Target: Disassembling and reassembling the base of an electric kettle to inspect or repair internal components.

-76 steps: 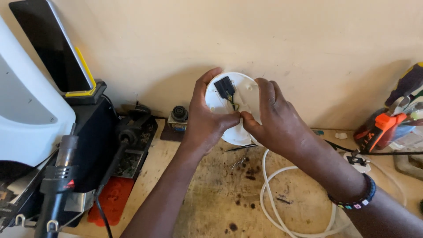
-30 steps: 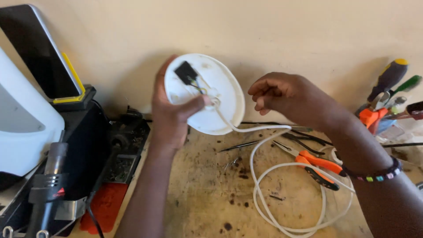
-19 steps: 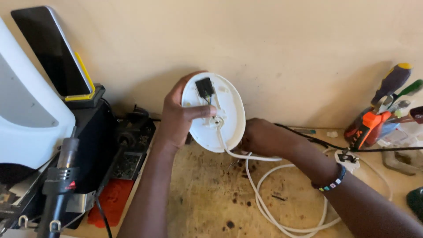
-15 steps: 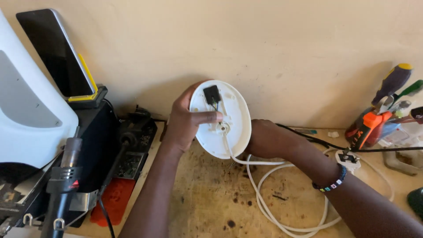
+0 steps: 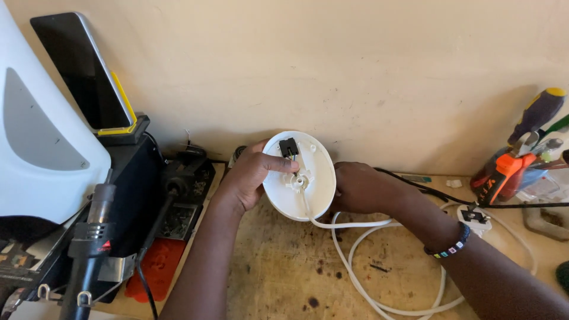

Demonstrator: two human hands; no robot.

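Note:
My left hand (image 5: 249,178) grips a round white plastic disc (image 5: 308,189) by its left edge, thumb resting near the small black terminal block (image 5: 288,147) at its top. The disc is tilted upright above the wooden bench. My right hand (image 5: 361,186) sits against the disc's right edge, partly behind it, fingers curled around the rim. A white cable (image 5: 367,266) leaves the disc's centre and loops across the bench to a white plug (image 5: 474,216).
A black box (image 5: 127,178) with a leaning phone (image 5: 86,71) stands at left, beside a large white appliance (image 5: 41,142) and a heat gun (image 5: 89,237). Screwdrivers and orange-handled pliers (image 5: 504,175) lie at the right by the wall.
The disc has come lower and more central. My right hand, which was apart from it pulling the cable, has come up against the disc's right edge.

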